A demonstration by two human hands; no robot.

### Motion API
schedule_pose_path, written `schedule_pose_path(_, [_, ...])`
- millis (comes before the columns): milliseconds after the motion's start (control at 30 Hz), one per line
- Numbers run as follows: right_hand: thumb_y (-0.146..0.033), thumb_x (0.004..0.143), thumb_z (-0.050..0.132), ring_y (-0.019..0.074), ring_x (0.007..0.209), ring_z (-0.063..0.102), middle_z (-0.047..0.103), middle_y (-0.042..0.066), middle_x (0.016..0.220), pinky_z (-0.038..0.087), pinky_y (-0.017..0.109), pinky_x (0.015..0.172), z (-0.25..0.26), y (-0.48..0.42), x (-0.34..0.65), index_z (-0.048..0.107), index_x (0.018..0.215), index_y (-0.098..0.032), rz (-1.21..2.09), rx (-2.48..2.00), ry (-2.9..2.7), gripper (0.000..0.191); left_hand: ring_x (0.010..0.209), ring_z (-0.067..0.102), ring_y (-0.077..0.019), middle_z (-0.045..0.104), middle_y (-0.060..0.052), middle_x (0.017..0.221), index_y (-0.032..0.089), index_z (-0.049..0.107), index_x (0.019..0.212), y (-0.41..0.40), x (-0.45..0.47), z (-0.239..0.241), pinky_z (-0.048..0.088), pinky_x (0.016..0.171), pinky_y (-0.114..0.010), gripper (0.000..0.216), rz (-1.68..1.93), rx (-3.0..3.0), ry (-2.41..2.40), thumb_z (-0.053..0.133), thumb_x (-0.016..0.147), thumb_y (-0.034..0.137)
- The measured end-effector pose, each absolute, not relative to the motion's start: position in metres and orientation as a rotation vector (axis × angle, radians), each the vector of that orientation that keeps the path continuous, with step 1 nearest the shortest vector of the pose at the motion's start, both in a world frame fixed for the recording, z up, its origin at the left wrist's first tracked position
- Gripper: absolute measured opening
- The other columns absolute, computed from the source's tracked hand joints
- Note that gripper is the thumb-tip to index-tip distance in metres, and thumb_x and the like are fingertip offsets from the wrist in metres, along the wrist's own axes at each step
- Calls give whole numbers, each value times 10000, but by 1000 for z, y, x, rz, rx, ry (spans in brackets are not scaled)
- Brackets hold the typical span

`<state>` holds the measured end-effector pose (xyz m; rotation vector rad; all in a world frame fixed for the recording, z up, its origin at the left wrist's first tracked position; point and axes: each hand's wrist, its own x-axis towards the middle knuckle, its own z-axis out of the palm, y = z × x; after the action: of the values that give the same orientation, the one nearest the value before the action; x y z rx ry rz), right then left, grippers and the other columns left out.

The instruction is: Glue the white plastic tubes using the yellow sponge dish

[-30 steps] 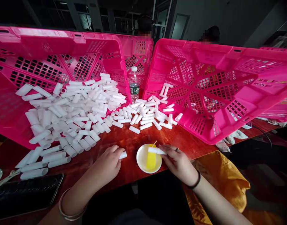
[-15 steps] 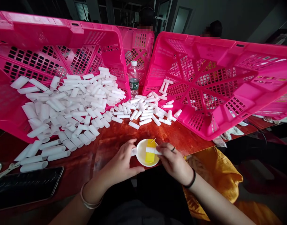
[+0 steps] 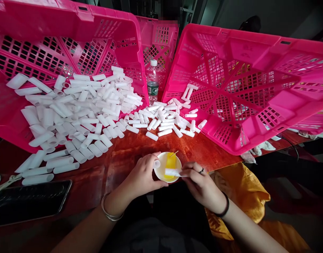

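While hands (image 3: 207, 186) hold tubes (image 3: 156, 164), the rightmost (image 3: 171, 172) points left.

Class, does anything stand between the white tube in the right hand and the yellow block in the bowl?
Nothing visible does: the right hand holds the white tube over the yellow block. The left hand, holding another tube, is at the left side of the bowl.

"Dim back there?"
"Very. Fades to a dull grey wall (image 3: 283, 15) at upper right, beside a paler upright panel (image 3: 210, 13)."
"And nearer?"
"Brightens over a glossy reddish-brown tabletop (image 3: 130, 146)."
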<state>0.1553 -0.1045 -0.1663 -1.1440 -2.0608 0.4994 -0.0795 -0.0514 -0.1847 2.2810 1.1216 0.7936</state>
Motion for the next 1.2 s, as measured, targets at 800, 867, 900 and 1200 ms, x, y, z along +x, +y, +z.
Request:
schedule_pose_path(800, [-146,900,546,214,988,608,577,98,1045,572,349,790,-184,-105,152,512,1212,-225,497,-1141,-1979,323,1146,561,-331,577,-147,1256,203,460,1106,-52,-76,-185,466,957,-490,719,819,2305,1176,871,552,404])
schedule_pose_path(867, [-185,909,554,203,944,630,610,94,1021,578,346,792,-179,-107,149,502,1220,-217,613,-1213,-1899,318,1145,559,-330,572,-151,1259,201,451,1108,-52,-76,-185,464,955,-488,730,829,2310,1183,873,549,409])
schedule_pose_path(900, [-184,914,546,199,929,634,618,92,1008,579,341,791,-178,-106,148,526,1193,-213,605,-1223,-1896,282,1144,559,-330,571,-150,1259,204,448,1112,-52,-75,-185,462,953,-486,740,830,2309,1186,875,543,408])
schedule_pose_path(1200, [-95,876,567,208,947,637,631,82,1029,573,374,784,-186,-88,158,593,1023,-229,264,-903,-1951,200,1252,456,-358,489,-188,1329,172,475,1078,-56,-85,-162,337,1037,-582,299,709,2490,1286,554,850,348])
